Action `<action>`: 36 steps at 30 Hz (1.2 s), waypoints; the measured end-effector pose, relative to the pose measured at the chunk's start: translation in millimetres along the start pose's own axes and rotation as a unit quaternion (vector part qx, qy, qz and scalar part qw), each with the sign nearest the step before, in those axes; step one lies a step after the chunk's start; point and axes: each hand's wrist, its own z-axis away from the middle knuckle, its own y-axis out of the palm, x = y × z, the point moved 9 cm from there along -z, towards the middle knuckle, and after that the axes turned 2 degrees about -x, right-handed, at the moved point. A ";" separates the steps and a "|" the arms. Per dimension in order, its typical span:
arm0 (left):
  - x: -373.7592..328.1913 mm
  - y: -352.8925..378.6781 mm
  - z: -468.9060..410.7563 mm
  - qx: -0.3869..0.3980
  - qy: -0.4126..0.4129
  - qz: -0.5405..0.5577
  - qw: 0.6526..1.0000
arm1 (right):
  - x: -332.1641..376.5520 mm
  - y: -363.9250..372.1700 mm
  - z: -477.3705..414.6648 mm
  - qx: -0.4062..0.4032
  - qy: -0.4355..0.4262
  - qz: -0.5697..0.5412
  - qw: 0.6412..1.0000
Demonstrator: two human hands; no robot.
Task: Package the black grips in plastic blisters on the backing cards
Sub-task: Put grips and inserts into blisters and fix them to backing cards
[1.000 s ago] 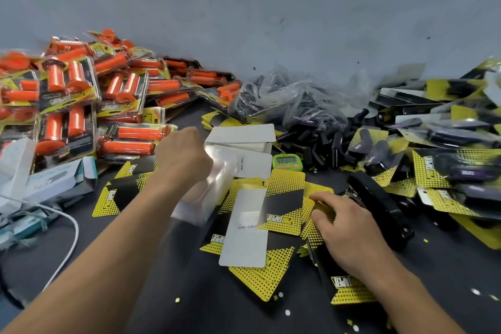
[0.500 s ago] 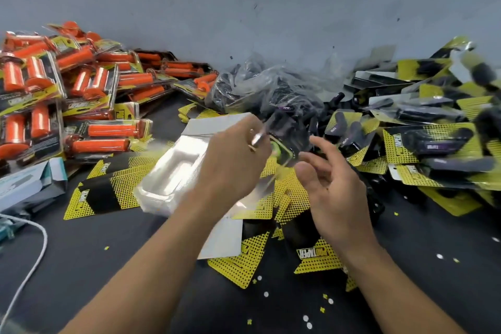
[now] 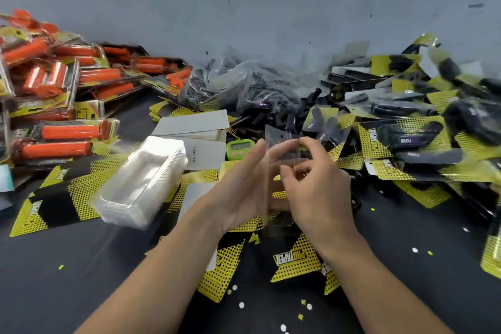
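Clear plastic makes up the stack of blisters (image 3: 141, 179) lying well left of the left hand (image 3: 241, 192), whose fingers are straight and seem to rest flat against one edge of a single blister (image 3: 276, 141). The right hand (image 3: 320, 187) pinches that blister's other side with curled fingertips. It looks thin, light, slick and easily creased, so the flat rim seems the place to hold. Under both wrists lie backing cards (image 3: 295, 260); loose black grips (image 3: 287, 116) lie just beyond the fingertips
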 end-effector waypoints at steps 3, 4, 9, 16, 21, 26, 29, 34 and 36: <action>-5.1 -14.6 0.1 -0.077 0.026 -0.005 0.997 | 2.8 -1.1 4.4 -0.010 0.001 -0.010 1.000; -10.3 -22.9 2.0 -0.109 0.039 0.007 0.993 | 6.3 -5.4 5.6 -0.024 -0.005 -0.025 0.999; -24.6 -64.3 18.1 -0.221 0.104 0.127 0.961 | 10.9 -30.8 -15.8 -0.090 -0.020 -0.012 0.996; -23.5 -62.0 13.5 -0.223 0.120 0.161 0.954 | -3.3 43.1 -90.3 0.177 0.005 0.295 0.939; -19.3 -70.2 8.8 -0.238 0.115 0.167 0.950 | 3.5 101.3 -115.3 0.291 -0.055 0.360 0.885; -16.8 -71.0 8.6 -0.220 0.106 0.221 0.944 | -16.3 119.3 -109.9 0.306 -0.036 0.388 0.869; -17.2 -71.7 8.6 -0.227 0.103 0.219 0.943 | -15.1 113.3 -112.5 0.266 -0.032 0.409 0.873; -17.1 -69.5 12.4 -0.214 0.105 0.242 0.940 | -20.5 114.8 -101.1 0.321 -0.013 0.436 0.841; -16.8 -69.7 12.1 -0.217 0.103 0.239 0.941 | -14.8 111.2 -99.3 0.312 -0.012 0.400 0.862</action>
